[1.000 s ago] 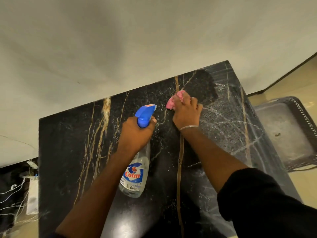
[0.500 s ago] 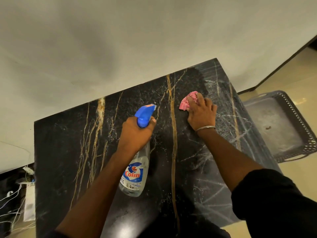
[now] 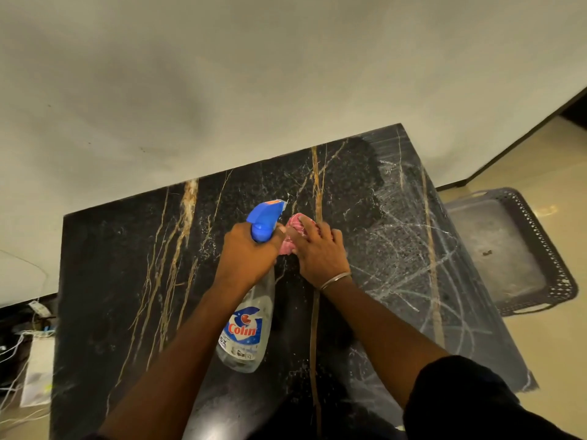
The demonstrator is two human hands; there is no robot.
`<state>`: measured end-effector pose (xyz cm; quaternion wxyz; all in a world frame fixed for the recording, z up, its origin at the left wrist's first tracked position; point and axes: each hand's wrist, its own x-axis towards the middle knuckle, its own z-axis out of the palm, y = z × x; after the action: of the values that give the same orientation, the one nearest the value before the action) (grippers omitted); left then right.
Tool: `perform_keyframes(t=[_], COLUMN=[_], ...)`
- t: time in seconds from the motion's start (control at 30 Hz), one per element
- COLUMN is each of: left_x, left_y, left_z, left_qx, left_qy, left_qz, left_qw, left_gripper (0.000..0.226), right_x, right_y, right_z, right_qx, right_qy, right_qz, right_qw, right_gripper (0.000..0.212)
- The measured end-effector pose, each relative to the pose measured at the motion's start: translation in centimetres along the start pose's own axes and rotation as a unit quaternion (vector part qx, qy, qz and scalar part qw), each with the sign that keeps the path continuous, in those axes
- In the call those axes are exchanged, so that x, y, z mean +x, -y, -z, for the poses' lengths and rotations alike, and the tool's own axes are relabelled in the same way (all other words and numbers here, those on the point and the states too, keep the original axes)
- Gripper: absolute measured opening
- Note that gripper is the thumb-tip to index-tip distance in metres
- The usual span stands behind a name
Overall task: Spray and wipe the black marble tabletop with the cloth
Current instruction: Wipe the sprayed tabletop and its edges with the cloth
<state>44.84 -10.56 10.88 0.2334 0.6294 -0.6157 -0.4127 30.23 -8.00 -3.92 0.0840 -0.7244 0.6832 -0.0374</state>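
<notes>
The left hand [image 3: 251,252] is seen closed round the neck of a spray bottle [image 3: 251,328], the fingers curled about it just under the blue trigger head [image 3: 265,217], whose nozzle is pointed away from the person. The clear body of the bottle, marked with a blue and red label, is carried tilted below the hand, over the tabletop [image 3: 127,281]; whether its base is touching the stone cannot be told. Just beside this hand, to its right, the right hand [image 3: 317,252] is laid palm down, its fingers nearly straight and close together, pressed onto a bunched pink cloth [image 3: 290,236]. The cloth is held against the black, gold-veined marble under those fingers and shows between the two hands; the thumb is hidden. A thin bangle [image 3: 335,280] is worn at the right wrist, and a dark sleeve [image 3: 476,401] covers the upper arm. To the right of the right hand the stone is marked with pale streaks. Well beyond that, past the table's edge, a dark perforated basket [image 3: 514,249] stands on the floor. Far to the left of the left hand, white cables [image 3: 19,344] are seen low down.
</notes>
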Motion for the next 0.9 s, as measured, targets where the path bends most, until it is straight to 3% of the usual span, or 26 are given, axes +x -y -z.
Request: perform_keyframes(t=[0.23,0.4,0.67,0.8,0.9], left_x=[-0.5,-1.3,-2.4,-3.2,-3.7], left_y=[-0.2,0.0,1.1,1.8,2.3], left_z=[0.2,0.4,0.8,1.4,1.8], left_qx=[-0.011,-0.033,-0.026,-0.031,-0.022], left_qy=[0.002,0.004,-0.012,-0.003,0.01], left_qz=[-0.012,-0.008,0.014,0.018,0.017], left_qw=[1.0,0.999,0.999,0.999,1.0], left_gripper=[0.023,0.024,0.023,0.024,0.023], right_x=[-1.3,-1.6,-4.4,-4.7,-5.1], right_y=[-9.8,-6.0,4.7,1.9,-2.6], right_z=[2.3,2.0,-0.7,-0.7,0.1], right_qx=[-0.011,0.001,0.022,-0.013,-0.036], right_qy=[-0.01,-0.022,-0.002,0.003,-0.007], right_qz=[-0.173,-0.244,-0.04,0.032,-0.027], right_qw=[0.985,0.97,0.999,0.999,0.999], right_gripper=[0.048,0.049,0.054,0.052,0.054])
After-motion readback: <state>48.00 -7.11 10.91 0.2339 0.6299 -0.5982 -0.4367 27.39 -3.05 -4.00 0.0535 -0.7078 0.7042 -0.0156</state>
